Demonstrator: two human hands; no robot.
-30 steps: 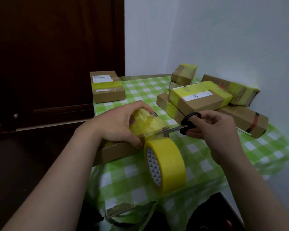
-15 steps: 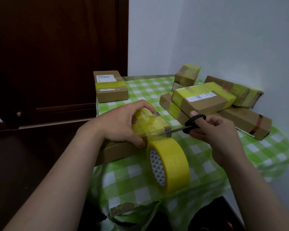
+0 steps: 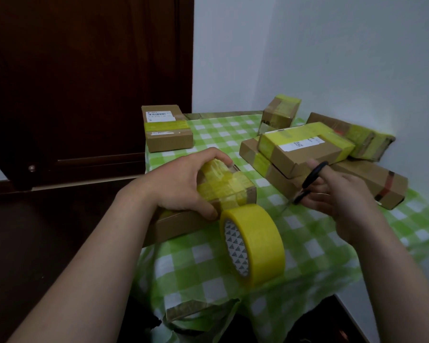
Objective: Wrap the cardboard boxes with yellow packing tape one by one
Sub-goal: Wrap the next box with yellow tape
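Open cloth runs up the middle of the bench [image 3: 218, 134] to its far edge, between the labelled box [image 3: 167, 131] at the far left corner and the stack of taped boxes [image 3: 305, 149]. That stack, a small box [image 3: 281, 113] behind it and a long box [image 3: 377, 181] by the wall [image 3: 332, 58] fill the far right corner. At the left edge the left hand [image 3: 178, 186] grips a flat box [image 3: 183, 226], and the tape roll [image 3: 258, 243] stands on edge just beside it. The right hand [image 3: 344, 201], holding scissors [image 3: 312, 179], takes up the gap between roll and stack. Right of the roll, bare cloth reaches the near right corner, crossed only by the right forearm.
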